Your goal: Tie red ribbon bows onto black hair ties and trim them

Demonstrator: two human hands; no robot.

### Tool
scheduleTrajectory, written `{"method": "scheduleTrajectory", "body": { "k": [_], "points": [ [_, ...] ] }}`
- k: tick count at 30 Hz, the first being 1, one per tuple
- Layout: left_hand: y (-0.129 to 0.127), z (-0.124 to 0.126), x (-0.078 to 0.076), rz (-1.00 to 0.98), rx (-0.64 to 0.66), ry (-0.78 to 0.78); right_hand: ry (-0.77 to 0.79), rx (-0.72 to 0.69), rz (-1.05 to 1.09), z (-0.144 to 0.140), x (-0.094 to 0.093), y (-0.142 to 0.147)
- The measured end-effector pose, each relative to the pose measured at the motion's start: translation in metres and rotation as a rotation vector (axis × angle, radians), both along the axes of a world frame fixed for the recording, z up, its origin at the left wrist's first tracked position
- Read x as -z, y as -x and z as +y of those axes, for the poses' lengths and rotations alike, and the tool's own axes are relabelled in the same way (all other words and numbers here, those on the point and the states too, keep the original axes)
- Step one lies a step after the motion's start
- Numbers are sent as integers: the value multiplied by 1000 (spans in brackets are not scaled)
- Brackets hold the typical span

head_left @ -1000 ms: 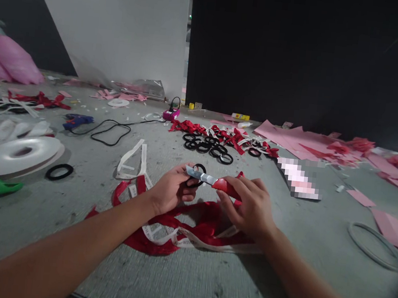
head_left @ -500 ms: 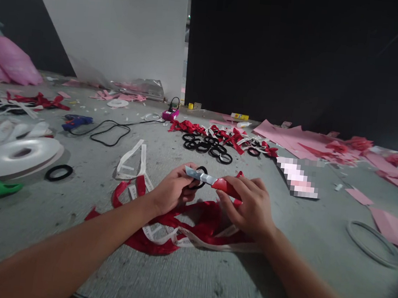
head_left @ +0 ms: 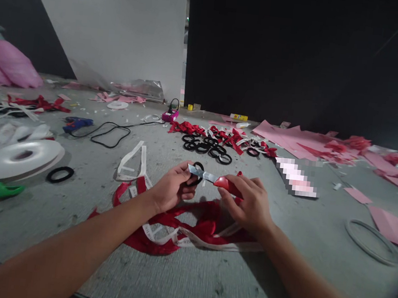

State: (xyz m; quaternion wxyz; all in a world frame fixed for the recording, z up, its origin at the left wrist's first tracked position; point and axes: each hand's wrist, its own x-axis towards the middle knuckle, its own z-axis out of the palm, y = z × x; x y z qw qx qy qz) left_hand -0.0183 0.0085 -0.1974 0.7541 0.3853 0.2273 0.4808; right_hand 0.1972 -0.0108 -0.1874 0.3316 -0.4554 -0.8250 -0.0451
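In the centre, my left hand (head_left: 168,193) pinches a black hair tie (head_left: 194,182) upright between its fingers. My right hand (head_left: 253,204) grips a red-handled utility knife (head_left: 223,183), its metal blade pointing left across the hair tie. Whether the edge touches the band I cannot tell. Beneath both hands lies a loose tangle of red ribbon (head_left: 208,214) and white printed ribbon (head_left: 189,242), part of it covered by my forearms and fingers.
A pile of black hair ties (head_left: 204,148) and red bows (head_left: 234,137) lies farther back. To the left are a white ribbon spool (head_left: 47,156), a single black hair tie (head_left: 60,174) and a blue glue gun (head_left: 77,124). Pink paper (head_left: 282,135) spreads at the right.
The hair tie has shifted slightly left and turned in my left hand's fingers. The knife has moved very little; its blade still lies across the hair tie.
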Motion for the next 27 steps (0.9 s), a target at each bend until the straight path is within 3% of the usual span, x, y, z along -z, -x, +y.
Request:
{"method": "scheduleTrajectory", "body": {
  "k": [9,15,21,27],
  "points": [
    [-6,-8,0,57,34,61,6,-43,12,-3,2,6],
    [-1,-2,-2,61,-33,-40,9,-13,2,-2,0,1],
    [-3,-6,2,128,42,-38,2,-59,8,-3,-1,2],
    [0,-3,1,73,23,-60,42,-30,20,0,-3,-3]
  ]
}}
